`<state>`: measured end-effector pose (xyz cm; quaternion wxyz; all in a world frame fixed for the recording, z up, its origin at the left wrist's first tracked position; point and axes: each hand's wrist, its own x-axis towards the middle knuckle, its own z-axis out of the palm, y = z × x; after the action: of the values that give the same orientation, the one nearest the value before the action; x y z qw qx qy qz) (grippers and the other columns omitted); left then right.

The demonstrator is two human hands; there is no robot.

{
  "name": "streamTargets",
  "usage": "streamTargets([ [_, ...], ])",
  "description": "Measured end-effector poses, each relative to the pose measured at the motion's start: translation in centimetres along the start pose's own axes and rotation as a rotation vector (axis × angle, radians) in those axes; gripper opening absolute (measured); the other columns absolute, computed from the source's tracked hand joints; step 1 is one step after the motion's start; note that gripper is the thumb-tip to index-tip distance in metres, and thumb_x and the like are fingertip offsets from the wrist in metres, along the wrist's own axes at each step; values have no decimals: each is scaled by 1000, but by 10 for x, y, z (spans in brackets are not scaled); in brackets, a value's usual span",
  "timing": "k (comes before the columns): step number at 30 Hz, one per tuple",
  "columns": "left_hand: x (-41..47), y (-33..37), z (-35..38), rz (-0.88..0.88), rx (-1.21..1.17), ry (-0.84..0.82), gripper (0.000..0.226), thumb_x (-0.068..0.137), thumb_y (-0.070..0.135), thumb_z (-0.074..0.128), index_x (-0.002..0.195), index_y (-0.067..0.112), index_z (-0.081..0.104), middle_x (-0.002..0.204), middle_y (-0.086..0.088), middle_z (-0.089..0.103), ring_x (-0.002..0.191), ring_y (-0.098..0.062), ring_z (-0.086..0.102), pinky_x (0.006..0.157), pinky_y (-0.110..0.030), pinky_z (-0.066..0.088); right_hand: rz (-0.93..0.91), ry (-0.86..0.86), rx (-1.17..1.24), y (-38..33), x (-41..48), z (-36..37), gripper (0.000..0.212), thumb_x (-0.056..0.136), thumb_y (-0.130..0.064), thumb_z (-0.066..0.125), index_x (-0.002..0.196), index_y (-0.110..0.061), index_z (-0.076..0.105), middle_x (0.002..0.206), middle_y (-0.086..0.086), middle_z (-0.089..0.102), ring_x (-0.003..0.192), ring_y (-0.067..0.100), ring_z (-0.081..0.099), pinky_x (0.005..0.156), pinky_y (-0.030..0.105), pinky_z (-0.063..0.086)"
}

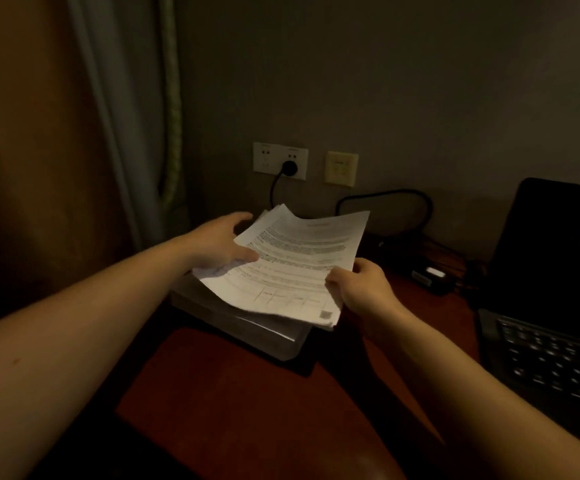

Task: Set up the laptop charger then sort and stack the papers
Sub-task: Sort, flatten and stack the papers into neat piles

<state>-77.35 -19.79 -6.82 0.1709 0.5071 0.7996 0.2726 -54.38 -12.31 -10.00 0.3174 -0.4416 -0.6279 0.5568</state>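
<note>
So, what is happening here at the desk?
A person holds a sheaf of papers in both hands, left hand at its left edge, right hand pinching its right edge, over a lower pile on the desk. A black plug sits in the wall socket; the open laptop stands at right.

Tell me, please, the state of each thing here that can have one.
plug, seated in the wall socket.
laptop, lid open, screen dark.
papers, lifted above the lower pile.
lower pile, resting on the desk.
left hand, holds the papers' left edge.
right hand, pinches their right edge.
</note>
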Motion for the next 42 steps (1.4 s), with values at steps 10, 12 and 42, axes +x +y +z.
streamTargets([
  [10,26,-55,3,21,166,-6,43,95,28,68,137,30,60,151,2,46,134,-17,47,100,-21,35,-243,70,-662,22,17,34,24,90,-30,65,113,-24,61,114,2,65,86,14,67,72,36,62],
  [12,28,-58,8,19,198,0,38,96,31,65,134,29,62,150,3,44,133,-19,48,104,-24,37,-245,78,-846,26,16,35,24,89,-39,62,110,-27,61,130,5,53,112,21,56,93,41,54],
  [42,-49,276,259,618,492,-374,55,107,51,23,158,40,8,169,1,4,155,-21,-5,123,-55,-2,-101,413,-1098,95,-89,-333,30,93,-37,60,118,-21,63,143,4,49,143,27,32,115,52,35],
])
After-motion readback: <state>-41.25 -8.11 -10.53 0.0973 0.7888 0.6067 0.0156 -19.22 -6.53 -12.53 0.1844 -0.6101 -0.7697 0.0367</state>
